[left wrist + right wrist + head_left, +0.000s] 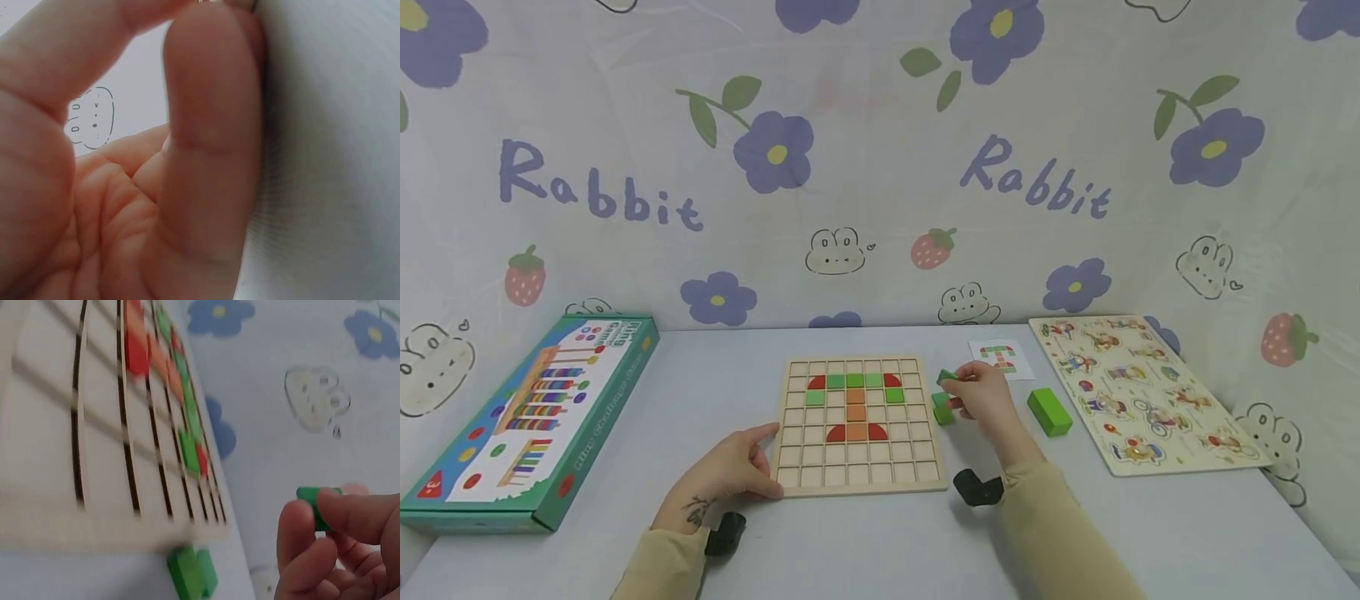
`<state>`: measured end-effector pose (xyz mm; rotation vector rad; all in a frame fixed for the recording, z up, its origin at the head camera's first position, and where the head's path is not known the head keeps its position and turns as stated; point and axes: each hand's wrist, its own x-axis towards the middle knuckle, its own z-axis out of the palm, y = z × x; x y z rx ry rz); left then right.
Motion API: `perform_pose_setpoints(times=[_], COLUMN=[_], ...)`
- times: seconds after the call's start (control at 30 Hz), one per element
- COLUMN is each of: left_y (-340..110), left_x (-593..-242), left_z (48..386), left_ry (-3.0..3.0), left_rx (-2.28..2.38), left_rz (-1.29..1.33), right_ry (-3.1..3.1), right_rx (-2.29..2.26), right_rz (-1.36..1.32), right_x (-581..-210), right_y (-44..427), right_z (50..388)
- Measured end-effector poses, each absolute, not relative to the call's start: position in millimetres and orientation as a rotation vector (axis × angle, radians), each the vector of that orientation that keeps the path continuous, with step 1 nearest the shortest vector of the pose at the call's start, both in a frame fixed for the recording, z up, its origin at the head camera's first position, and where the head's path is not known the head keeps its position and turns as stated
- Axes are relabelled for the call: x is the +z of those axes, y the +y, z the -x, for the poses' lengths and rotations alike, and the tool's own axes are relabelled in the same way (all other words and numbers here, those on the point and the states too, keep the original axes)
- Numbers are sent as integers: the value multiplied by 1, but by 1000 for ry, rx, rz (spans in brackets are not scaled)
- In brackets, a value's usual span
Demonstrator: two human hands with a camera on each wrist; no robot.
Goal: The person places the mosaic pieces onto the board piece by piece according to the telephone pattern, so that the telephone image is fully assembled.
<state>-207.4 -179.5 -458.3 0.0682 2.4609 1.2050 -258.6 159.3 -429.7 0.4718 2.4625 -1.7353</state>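
A wooden grid board (865, 491) lies on the table, with green, red and orange blocks in some squares. At the board's left edge and near corner, my left hand (722, 475) holds it with bent fingers and thumb. Its fingers fill most of the left wrist view. My right hand (988, 404) is raised just right of the board, pinching a small green block (320, 506) between thumb and fingertips. Below that hand, a couple of loose green blocks (187, 573) sit beside the board's right edge.
A pattern card (1018, 358) lies behind the right hand. Farther right are a larger green block (1049, 412) and a picture puzzle board (1138, 396). On the left stands a boxed game (542, 417). A printed cloth (880, 167) hangs behind the table.
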Motion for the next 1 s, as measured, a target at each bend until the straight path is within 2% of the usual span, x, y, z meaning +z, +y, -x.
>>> perform_pose_setpoints(times=[0.2,0.43,1.0], left_y=[-179,-180,-181], left_x=[-458,-459,-458], left_z=[207,208,207], left_ry=[2453,2449,2462], left_rx=[1209,1220,1213], left_rz=[-68,-78,-83], right_ry=[2359,2344,2648], right_rx=[-1821,-1739,-1280], right_rz=[-219,-46,21], right_x=[-423,-435,-455], right_y=[128,108,86], right_z=[238,223,214])
